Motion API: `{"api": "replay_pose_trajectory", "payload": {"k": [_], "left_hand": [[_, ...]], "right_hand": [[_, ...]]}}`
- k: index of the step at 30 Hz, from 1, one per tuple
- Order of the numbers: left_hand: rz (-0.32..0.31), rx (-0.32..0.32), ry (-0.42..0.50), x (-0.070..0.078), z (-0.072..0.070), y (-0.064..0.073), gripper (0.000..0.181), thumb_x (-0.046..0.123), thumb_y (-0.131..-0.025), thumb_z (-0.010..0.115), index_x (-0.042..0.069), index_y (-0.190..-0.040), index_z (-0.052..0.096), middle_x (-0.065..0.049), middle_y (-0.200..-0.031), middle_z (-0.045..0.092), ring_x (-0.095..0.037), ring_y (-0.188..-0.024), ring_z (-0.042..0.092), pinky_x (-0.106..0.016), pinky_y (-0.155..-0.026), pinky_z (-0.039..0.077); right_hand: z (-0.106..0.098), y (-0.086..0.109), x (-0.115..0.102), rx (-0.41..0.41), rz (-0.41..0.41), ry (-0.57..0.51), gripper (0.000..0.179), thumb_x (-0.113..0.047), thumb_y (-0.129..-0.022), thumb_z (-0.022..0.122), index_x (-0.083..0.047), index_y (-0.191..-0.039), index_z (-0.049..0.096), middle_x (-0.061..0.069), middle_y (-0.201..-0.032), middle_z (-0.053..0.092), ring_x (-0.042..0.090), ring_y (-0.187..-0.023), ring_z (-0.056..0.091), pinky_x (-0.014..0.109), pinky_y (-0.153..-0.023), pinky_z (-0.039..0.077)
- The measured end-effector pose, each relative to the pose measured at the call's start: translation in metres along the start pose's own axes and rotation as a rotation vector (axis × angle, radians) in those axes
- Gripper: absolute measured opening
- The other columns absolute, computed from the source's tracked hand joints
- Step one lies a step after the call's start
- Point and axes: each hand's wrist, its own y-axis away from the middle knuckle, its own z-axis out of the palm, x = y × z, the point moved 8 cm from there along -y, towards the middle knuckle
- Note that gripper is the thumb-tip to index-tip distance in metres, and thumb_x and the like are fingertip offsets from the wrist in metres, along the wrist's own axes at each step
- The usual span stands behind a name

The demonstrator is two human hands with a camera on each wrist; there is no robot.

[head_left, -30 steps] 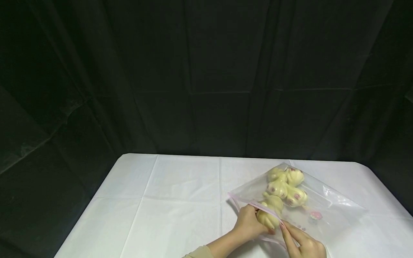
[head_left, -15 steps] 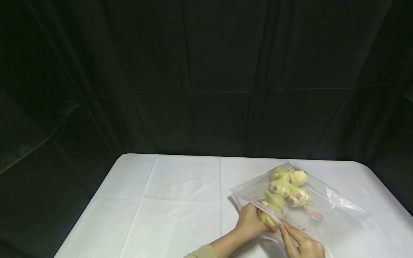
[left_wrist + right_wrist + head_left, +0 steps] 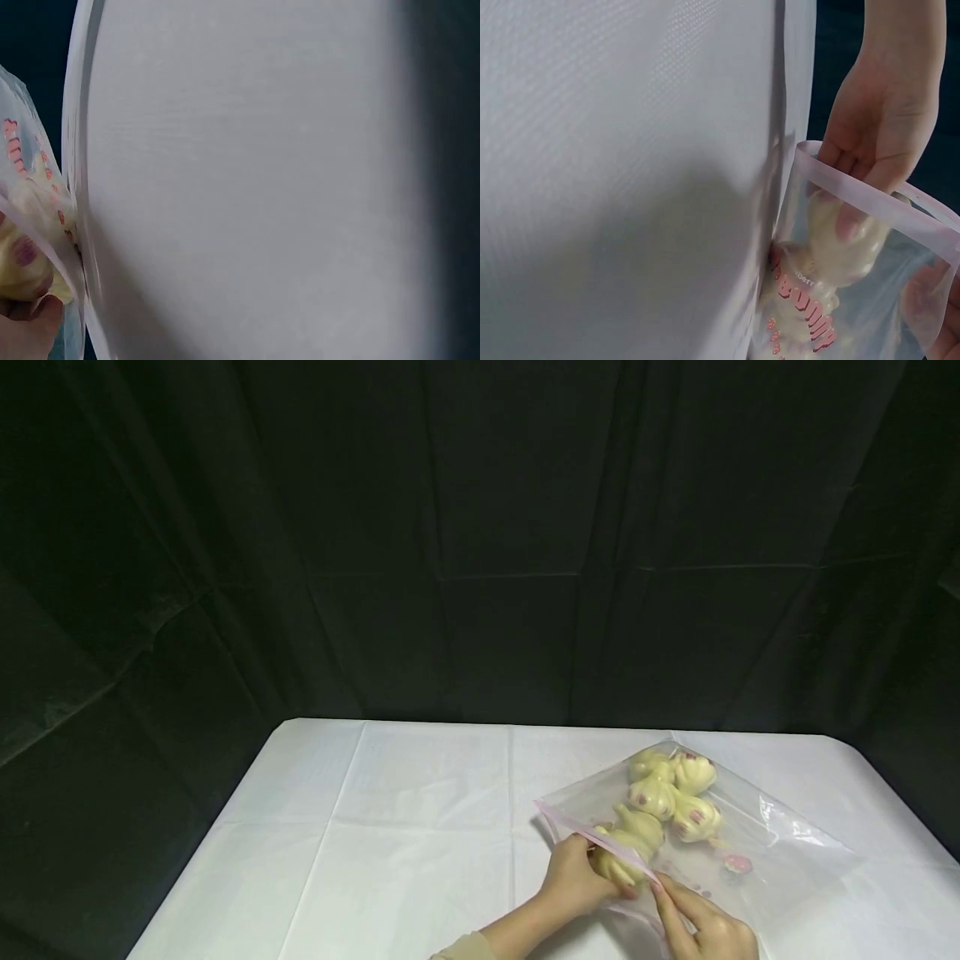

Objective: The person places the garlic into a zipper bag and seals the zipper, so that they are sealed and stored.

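A clear plastic zip bag (image 3: 780,843) with a pink-edged mouth lies at the table's right side, several pale yellow garlic bulbs (image 3: 652,795) with purple marks inside it. My left hand (image 3: 576,878) reaches into the mouth and grips one garlic bulb (image 3: 617,867) just within the pink edge. In the right wrist view, the thumb and fingers of the left hand (image 3: 881,124) hold that bulb (image 3: 840,244) behind the clear film. My right hand (image 3: 705,922) pinches the pink edge (image 3: 637,862) between thumb and fingers. In the left wrist view, fingertips (image 3: 46,315) touch the held bulb (image 3: 22,262).
A white cloth with fold creases covers the table (image 3: 405,843). Black curtain (image 3: 480,568) hangs behind it and along both sides. Pink and red printing (image 3: 806,307) shows on the bag.
The bag and the bulbs deeper inside have shifted slightly to the right. My left hand has drawn slightly left with its garlic bulb; my right hand keeps its pinch on the edge.
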Motion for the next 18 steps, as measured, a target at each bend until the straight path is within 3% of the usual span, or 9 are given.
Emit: {"api": "replay_pose_trajectory", "payload": {"k": [6, 12, 18], "left_hand": [[-0.085, 0.061, 0.008, -0.009, -0.007, -0.001, 0.072, 0.016, -0.052, 0.082, 0.002, -0.116, 0.051, -0.004, -0.101, 0.059, -0.015, -0.092, 0.056, -0.025, -0.082, 0.047], [-0.157, 0.094, 0.053, -0.019, -0.011, -0.003, 0.059, 0.013, -0.053, 0.082, -0.003, -0.102, 0.053, -0.011, -0.096, 0.060, -0.023, -0.087, 0.058, -0.032, -0.080, 0.049], [-0.171, 0.120, 0.058, -0.021, -0.011, -0.009, 0.072, 0.012, -0.052, 0.081, -0.002, -0.116, 0.051, -0.012, -0.105, 0.059, -0.027, -0.097, 0.056, -0.032, -0.085, 0.046]], "right_hand": [[0.000, 0.000, -0.001, -0.006, -0.006, -0.015, 0.013, -0.002, -0.067, 0.070, 0.005, -0.078, 0.067, 0.018, -0.069, 0.064, 0.033, -0.049, 0.059, 0.013, -0.041, 0.045], [0.000, -0.001, -0.001, -0.005, -0.017, -0.017, 0.014, -0.002, -0.066, 0.070, 0.005, -0.078, 0.067, 0.019, -0.069, 0.063, 0.033, -0.050, 0.059, 0.013, -0.041, 0.045], [0.000, -0.003, -0.003, 0.001, -0.022, -0.001, 0.016, -0.001, -0.063, 0.072, 0.003, -0.078, 0.068, 0.016, -0.070, 0.064, 0.032, -0.050, 0.059, 0.008, -0.044, 0.044]]}}
